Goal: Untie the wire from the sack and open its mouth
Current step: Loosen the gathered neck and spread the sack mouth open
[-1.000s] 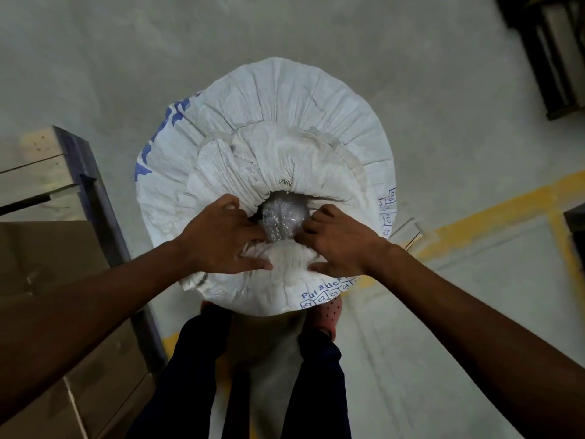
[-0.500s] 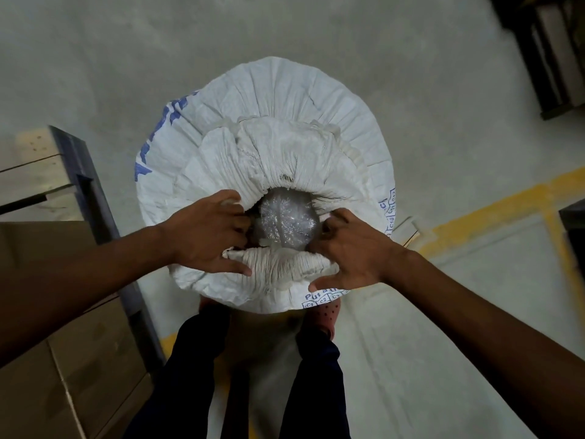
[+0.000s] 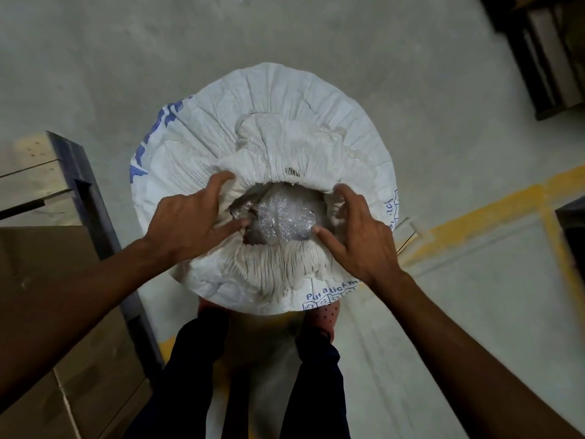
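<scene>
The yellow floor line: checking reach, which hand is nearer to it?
The right hand. It sits at the sack mouth's right rim, toward the yellow floor line; the left hand is at the opposite rim, farther away.

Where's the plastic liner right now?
Head view, centre: the plastic liner shows in the open mouth of the sack, between the left hand and right hand.

The sack hides its own base and most of both feet; no wire discernible.
</scene>
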`<action>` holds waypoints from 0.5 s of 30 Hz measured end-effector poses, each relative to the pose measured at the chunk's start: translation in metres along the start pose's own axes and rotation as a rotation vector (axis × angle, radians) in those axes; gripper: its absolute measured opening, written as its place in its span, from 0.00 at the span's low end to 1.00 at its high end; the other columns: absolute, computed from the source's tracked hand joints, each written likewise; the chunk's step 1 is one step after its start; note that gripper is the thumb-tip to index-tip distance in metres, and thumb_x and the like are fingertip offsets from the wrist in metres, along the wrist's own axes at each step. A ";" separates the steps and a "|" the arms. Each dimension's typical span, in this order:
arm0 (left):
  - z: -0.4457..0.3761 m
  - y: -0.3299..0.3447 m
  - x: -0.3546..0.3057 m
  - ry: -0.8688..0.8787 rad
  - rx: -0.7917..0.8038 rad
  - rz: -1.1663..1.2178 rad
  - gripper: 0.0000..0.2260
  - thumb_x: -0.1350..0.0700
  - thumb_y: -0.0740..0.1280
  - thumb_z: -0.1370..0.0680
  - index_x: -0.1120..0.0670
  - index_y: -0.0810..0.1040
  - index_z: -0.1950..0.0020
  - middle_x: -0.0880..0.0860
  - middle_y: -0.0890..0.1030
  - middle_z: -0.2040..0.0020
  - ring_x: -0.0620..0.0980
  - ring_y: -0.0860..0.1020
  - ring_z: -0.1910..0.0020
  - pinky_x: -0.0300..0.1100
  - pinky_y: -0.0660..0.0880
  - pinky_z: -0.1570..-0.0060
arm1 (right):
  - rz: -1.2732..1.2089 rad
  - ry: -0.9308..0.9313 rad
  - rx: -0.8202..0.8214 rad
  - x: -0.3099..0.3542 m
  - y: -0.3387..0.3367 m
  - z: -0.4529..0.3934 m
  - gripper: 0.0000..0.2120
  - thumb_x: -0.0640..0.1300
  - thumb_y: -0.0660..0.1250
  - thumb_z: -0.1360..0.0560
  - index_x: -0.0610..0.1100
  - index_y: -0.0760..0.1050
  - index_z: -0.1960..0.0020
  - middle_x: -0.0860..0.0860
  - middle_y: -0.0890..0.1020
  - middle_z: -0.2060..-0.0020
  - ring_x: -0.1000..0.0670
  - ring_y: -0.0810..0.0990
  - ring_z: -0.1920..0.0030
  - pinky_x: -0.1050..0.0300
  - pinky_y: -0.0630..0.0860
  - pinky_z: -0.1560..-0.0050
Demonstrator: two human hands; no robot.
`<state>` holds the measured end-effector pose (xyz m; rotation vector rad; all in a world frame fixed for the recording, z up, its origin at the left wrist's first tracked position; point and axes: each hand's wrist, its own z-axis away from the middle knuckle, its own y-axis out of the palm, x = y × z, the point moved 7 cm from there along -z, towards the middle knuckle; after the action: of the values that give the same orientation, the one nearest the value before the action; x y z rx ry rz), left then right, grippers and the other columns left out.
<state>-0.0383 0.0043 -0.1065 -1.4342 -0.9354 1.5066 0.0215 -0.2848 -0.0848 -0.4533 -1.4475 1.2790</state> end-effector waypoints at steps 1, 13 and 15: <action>-0.002 0.004 0.003 -0.076 -0.010 0.021 0.44 0.20 0.54 0.26 0.49 0.60 0.21 0.54 0.85 0.61 0.61 0.84 0.67 0.51 0.81 0.65 | -0.012 0.062 -0.025 0.001 0.004 -0.004 0.42 0.70 0.64 0.24 0.51 0.55 0.19 0.47 0.75 0.34 0.42 0.84 0.52 0.48 0.79 0.58; -0.050 0.027 -0.008 -0.322 -0.106 -0.140 0.30 0.30 0.66 0.24 0.52 0.77 0.35 0.60 0.76 0.39 0.63 0.76 0.42 0.58 0.73 0.49 | 0.304 0.161 -0.252 -0.002 0.037 -0.051 0.09 0.53 0.69 0.21 0.47 0.82 0.52 0.44 0.77 0.44 0.41 0.74 0.46 0.46 0.65 0.49; -0.055 0.028 -0.008 -0.336 -0.116 -0.120 0.23 0.35 0.70 0.23 0.50 0.77 0.39 0.57 0.77 0.37 0.62 0.75 0.39 0.58 0.71 0.46 | 0.118 0.148 -0.281 -0.005 0.034 -0.051 0.08 0.50 0.67 0.20 0.47 0.80 0.52 0.46 0.80 0.46 0.42 0.77 0.47 0.47 0.67 0.48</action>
<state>0.0143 -0.0152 -0.1334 -1.1986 -1.3065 1.6549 0.0555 -0.2542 -0.1260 -0.8148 -1.4967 1.1105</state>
